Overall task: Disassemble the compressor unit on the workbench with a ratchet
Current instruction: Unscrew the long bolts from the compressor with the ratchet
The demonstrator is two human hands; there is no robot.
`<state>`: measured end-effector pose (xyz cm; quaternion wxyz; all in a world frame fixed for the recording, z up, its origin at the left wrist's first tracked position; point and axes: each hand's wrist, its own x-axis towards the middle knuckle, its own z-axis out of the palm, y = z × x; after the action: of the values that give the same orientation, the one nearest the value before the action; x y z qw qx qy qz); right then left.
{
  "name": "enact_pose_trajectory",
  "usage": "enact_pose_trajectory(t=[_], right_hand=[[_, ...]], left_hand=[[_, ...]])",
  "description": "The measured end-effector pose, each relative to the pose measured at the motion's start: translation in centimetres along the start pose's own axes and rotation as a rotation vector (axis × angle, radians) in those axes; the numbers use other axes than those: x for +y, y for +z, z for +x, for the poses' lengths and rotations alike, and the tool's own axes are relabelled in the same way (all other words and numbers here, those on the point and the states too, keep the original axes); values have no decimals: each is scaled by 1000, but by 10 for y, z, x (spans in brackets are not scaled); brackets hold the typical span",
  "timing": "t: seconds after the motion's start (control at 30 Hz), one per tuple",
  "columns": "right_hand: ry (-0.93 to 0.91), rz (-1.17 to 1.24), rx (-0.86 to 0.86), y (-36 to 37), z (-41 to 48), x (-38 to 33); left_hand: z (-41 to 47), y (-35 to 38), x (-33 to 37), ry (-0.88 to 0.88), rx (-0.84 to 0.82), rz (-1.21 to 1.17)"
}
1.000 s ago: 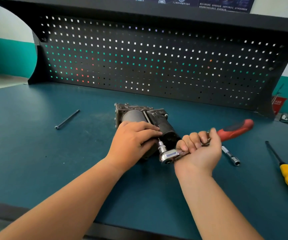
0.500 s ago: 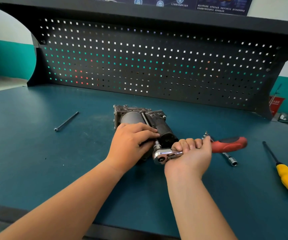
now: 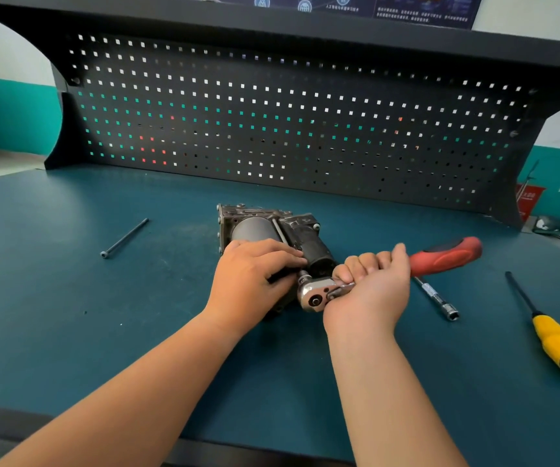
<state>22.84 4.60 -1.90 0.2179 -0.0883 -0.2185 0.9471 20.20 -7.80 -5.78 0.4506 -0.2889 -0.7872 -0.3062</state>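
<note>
The dark metal compressor unit (image 3: 265,224) lies on its side in the middle of the teal workbench (image 3: 69,315). My left hand (image 3: 251,274) rests on top of its near end, fingers curled over the housing. My right hand (image 3: 369,288) grips the metal shaft of the ratchet (image 3: 319,293), whose chrome head sits on a fastener at the unit's near end. The ratchet's red and black handle (image 3: 447,254) sticks out to the right, tilted up past my knuckles.
A long black bolt (image 3: 124,238) lies on the bench at the left. A chrome socket extension (image 3: 438,299) and a yellow-handled screwdriver (image 3: 554,338) lie to the right. A black pegboard (image 3: 288,123) stands along the back edge.
The ratchet handle swung down towards the bench half a second ago and is now tilted up again. My left hand has stayed on the compressor.
</note>
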Motion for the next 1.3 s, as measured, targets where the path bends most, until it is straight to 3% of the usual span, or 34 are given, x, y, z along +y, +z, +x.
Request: enact_pose_trajectory(t=[0.2, 0.37, 0.53, 0.63, 0.93, 1.03, 1.13, 1.2, 1.3], right_hand=[[-63, -207, -160, 7, -1, -5], [-119, -556, -545, 26, -2, -9], [-255, -1079, -998, 41, -7, 3], [-200, -1138, -1078, 46, -8, 3], [16, -743, -981, 26, 5, -15], [65, -444, -729, 17, 14, -17], [174, -4, -239, -1, 22, -13], [214, 193, -4, -11, 20, -7], [168, 108, -24, -9, 19, -4]], left_hand=[[1, -1, 2, 4, -10, 2], [2, -1, -1, 9, -10, 10], [3, 2, -1, 89, 62, 37], [2, 1, -5, 155, 50, 75], [-1, 3, 5, 320, -83, 181], [1, 1, 6, 299, -149, 176], [1, 0, 9, 244, -173, 149], [1, 0, 10, 226, -171, 138], [1, 1, 9, 219, -148, 115]])
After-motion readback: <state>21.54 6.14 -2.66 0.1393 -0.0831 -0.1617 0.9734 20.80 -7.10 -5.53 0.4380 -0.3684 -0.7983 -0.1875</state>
